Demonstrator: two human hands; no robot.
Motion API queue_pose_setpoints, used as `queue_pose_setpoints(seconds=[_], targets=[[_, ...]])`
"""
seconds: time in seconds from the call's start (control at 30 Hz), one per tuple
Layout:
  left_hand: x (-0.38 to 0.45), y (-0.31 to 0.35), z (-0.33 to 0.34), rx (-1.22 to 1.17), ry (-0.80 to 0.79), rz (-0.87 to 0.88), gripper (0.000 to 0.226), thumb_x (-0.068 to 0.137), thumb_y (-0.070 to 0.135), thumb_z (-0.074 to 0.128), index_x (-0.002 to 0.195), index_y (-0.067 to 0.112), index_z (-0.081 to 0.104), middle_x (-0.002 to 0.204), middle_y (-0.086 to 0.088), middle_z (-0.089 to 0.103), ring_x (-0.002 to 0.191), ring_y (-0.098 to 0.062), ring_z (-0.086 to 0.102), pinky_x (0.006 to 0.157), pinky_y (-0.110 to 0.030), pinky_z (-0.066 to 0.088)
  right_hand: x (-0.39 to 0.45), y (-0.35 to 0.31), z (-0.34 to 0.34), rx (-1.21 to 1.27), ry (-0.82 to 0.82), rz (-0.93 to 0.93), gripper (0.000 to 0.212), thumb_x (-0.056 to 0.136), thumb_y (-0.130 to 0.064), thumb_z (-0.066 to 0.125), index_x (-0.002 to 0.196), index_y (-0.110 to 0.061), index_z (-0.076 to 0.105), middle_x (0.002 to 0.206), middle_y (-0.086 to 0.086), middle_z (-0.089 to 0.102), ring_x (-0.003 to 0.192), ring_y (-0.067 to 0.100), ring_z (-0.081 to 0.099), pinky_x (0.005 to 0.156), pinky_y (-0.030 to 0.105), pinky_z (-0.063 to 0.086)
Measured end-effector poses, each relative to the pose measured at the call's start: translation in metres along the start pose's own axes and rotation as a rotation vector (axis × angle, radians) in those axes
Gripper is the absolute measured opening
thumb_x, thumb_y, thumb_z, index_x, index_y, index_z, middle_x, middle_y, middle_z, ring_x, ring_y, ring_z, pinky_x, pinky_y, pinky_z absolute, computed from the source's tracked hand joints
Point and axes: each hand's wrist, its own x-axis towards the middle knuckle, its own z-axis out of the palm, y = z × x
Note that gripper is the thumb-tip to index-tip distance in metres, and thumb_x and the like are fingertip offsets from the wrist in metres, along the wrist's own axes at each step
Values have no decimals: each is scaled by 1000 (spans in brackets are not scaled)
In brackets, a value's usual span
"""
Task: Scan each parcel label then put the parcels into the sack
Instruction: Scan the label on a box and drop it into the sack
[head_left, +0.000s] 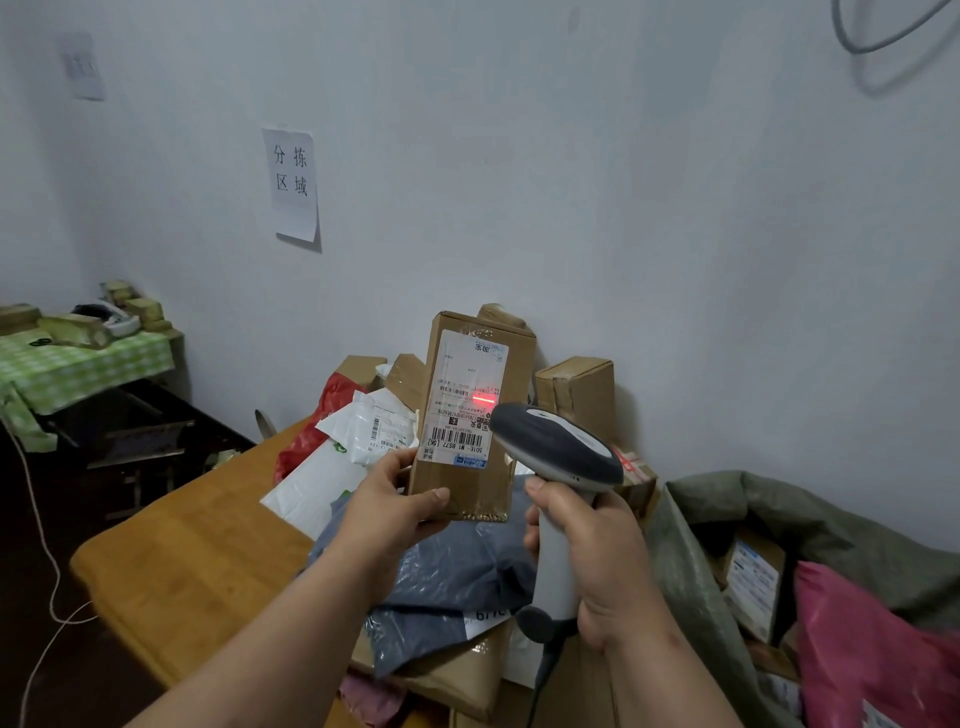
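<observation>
Sack (727, 525) open, right of counter (171, 566). Parcel (470, 415) upright above counter, left hand (387, 512) grip clamped on its base. Right hand (597, 556) grip clamped on scanner (558, 457). Risk: red beam sits above main barcode; misread likely.

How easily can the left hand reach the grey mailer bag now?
Probably not at once. The left hand grips the cardboard box, so its fingers are occupied, though the grey mailer bag lies uncovered right below it.
</observation>
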Motion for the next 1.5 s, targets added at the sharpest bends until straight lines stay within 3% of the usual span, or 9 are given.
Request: queue_pose_setpoints(seconds=[0.27,0.57,0.73,1.17,1.33,1.5], targets=[[-2,-1,7,24,0,5,47,87,-7,66,126,17,55,118,-9,65,106,-32,67,89,-47,59,1,-1,-7,33,-6,-3,4,88,-13,73,87,-10,71,68,5,64,57,14,60,53,24,53],[-5,-6,13,30,6,7,42,87,-7,66,115,23,58,115,-8,66,103,-30,68,84,-43,60,0,0,-17,51,-18,-5,3,87,-14,74,84,-12,73,68,6,65,58,14,61,54,24,53],[-6,-7,16,45,10,8,48,87,-6,67,124,22,55,116,-7,66,103,-29,68,79,-38,61,0,2,-21,38,-13,-3,4,86,-16,75,83,-15,74,70,6,66,60,15,62,56,25,53],[-17,-12,26,82,1,-7,46,89,-4,65,128,20,55,116,-7,67,102,-27,69,81,-39,60,-4,6,-38,0,6,4,7,86,-20,76,88,-14,73,69,2,67,65,17,63,65,32,53],[-9,-23,33,117,-26,-29,45,88,0,67,127,21,58,113,-5,71,100,-26,71,75,-36,61,-5,12,-50,-36,89,46,11,87,-25,74,91,-15,72,66,-1,68,63,13,64,73,36,55],[11,-26,60,190,-128,-29,47,89,4,70,132,19,58,113,-4,71,96,-23,71,70,-32,60,-7,20,-70,-59,270,65,16,88,-31,72,95,-16,72,64,-7,67,61,7,63,64,29,52]])
